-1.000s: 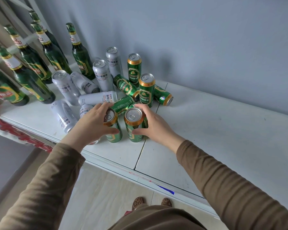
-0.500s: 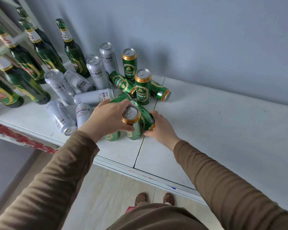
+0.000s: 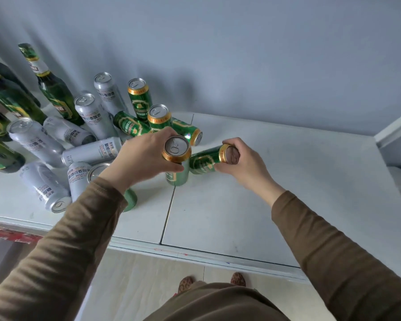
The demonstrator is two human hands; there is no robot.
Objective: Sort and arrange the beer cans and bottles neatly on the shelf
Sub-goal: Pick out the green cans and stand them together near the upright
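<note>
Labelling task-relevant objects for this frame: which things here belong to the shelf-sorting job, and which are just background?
Job:
- upright green can, gripped by left hand
- tilted green can, gripped by right hand
- other green cans
- silver cans, some standing, some lying
- green bottles
- white shelf

Background:
- grey wall
- floor
- patterned shoes

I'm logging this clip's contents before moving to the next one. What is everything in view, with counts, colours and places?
Green cans: seven showing; two upright at the back, two lying behind the hands, one partly hidden under the left sleeve, one in each hand.
Silver cans: seven, upright and lying, left of centre.
Green bottles: at least five, far left, cut by the frame.
Shelf: one, white.
Wall: grey-blue, behind.
Slippers: two, patterned, on the floor.
Left hand: holds an upright green can.
Right hand: holds a tilted green can.
</note>
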